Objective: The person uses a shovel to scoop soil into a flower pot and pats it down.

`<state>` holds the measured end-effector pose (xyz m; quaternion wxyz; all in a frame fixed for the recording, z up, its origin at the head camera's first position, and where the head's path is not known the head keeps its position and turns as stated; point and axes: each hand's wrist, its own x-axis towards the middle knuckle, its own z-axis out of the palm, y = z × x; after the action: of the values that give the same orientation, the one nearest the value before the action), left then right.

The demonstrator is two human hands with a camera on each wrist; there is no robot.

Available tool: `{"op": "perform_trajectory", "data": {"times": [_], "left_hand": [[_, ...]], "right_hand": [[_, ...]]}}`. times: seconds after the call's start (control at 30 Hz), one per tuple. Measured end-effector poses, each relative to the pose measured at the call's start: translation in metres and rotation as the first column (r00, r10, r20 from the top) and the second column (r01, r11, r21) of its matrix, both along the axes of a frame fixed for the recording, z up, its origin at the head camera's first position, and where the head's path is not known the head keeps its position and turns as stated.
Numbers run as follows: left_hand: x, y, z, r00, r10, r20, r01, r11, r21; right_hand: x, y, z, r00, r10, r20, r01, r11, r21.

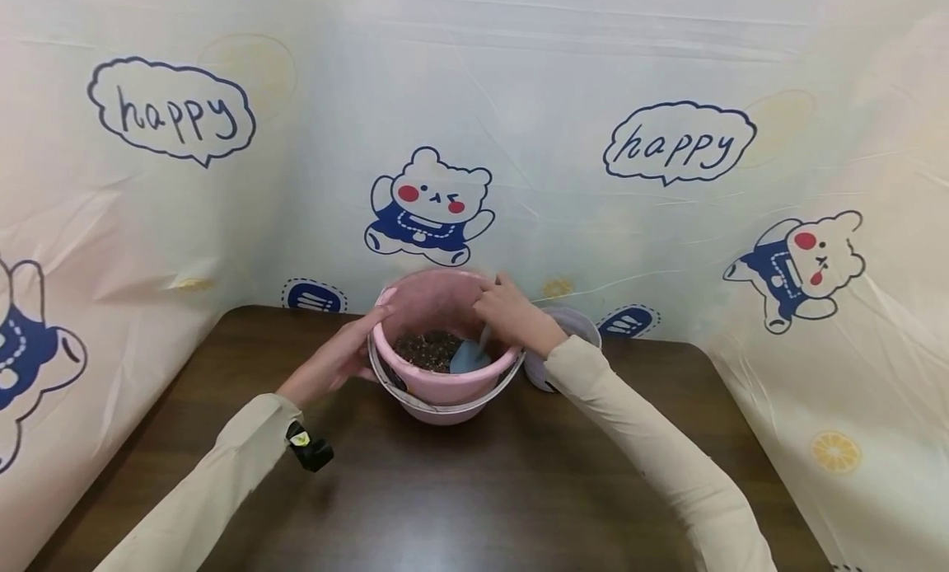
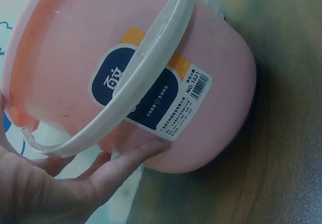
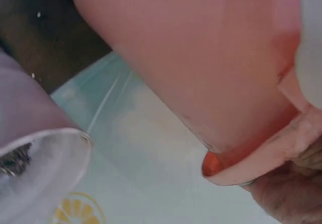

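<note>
A pink bucket (image 1: pixel 437 382) with a white bail handle (image 2: pixel 146 78) stands on the table, dark soil (image 1: pixel 426 349) inside it. At its left side my left hand (image 1: pixel 337 358) grips the bucket, fingers up by the rim and a digit along the wall below the label (image 2: pixel 151 95). My right hand (image 1: pixel 515 312) reaches over the right rim and holds a small trowel by its handle. The trowel's blue-grey blade (image 1: pixel 469 357) is down against the soil. In the right wrist view, the bucket's wall and rim hide most of my right hand (image 3: pixel 289 191).
A pale grey-lilac pot (image 1: pixel 535 374) stands right of the bucket, partly behind my right forearm; some dark matter (image 3: pixel 16 161) shows inside it. Brown tabletop (image 1: pixel 445 498) lies in front. A printed sheet (image 1: pixel 556 201) hangs close behind and along both sides.
</note>
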<state>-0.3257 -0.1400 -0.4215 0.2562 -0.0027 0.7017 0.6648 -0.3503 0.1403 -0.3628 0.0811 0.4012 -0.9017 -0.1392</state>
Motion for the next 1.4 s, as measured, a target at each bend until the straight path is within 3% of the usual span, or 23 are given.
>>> {"op": "perform_trajectory", "data": {"times": [0.27,0.5,0.8,1.07,1.4], "left_hand": [[0.001,-0.002,-0.001,1.000,0.024,0.018,-0.024,1.000,0.015],[0.002,-0.001,-0.001,1.000,0.024,0.018,-0.025,1.000,0.015],[0.001,-0.001,-0.003,1.000,0.020,0.016,-0.020,1.000,0.002],[0.002,0.001,-0.001,1.000,0.017,0.015,-0.017,1.000,-0.014],[0.002,0.003,0.000,1.000,0.022,0.010,-0.022,1.000,0.003]], "right_hand": [[-0.011,0.000,-0.003,0.988,0.026,0.154,-0.019,0.999,-0.048],[-0.016,0.005,-0.007,0.962,0.132,0.239,-0.089,0.979,-0.184],[-0.018,0.007,-0.008,0.905,0.172,0.390,-0.036,0.943,-0.331],[-0.005,0.000,-0.005,0.930,0.158,0.333,-0.078,0.967,-0.241],[0.001,0.002,-0.006,0.923,0.160,0.351,-0.060,0.959,-0.277]]}}
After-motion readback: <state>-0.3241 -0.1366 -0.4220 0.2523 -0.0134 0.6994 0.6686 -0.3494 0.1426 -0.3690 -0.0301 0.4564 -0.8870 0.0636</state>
